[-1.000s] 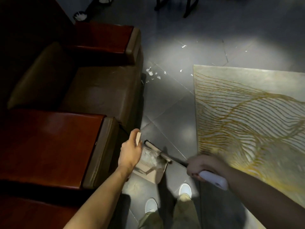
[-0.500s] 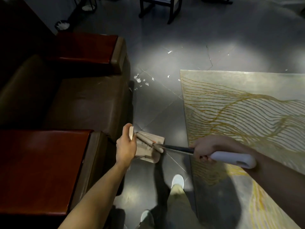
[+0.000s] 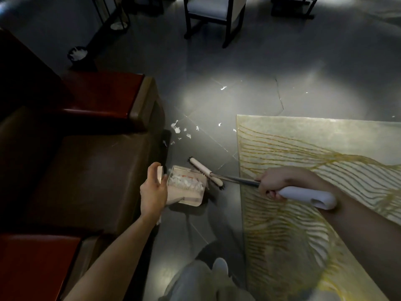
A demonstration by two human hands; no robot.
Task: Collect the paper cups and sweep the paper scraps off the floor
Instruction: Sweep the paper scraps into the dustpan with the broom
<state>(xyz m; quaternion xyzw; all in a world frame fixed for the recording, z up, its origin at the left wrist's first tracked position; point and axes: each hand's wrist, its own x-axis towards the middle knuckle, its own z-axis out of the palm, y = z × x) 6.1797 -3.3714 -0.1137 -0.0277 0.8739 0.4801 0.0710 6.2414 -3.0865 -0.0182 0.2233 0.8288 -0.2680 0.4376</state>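
My left hand (image 3: pixel 153 190) grips the handle of a beige dustpan (image 3: pixel 188 197) held above the grey floor; white paper scraps lie in its pan. My right hand (image 3: pixel 272 181) is closed around the white handle of a long brush (image 3: pixel 206 172), whose pale head with dark bristles sits at the dustpan's right edge. Several white paper scraps (image 3: pixel 179 130) lie on the floor ahead by the sofa corner, and a few more scraps (image 3: pixel 223 88) are scattered farther off. A dark cup (image 3: pixel 77 53) full of white paper stands far left on the floor.
A brown sofa (image 3: pixel 86 174) with red-topped armrests fills the left. A pale rug (image 3: pixel 314 192) with yellow lines covers the right. Dark chairs (image 3: pixel 213 16) stand at the back. My legs and shoes (image 3: pixel 220 266) are below.
The view has tilted up and I have stepped forward toward the scraps by the sofa. The brush head has lifted from inside the dustpan to its right edge; both hands keep their hold.
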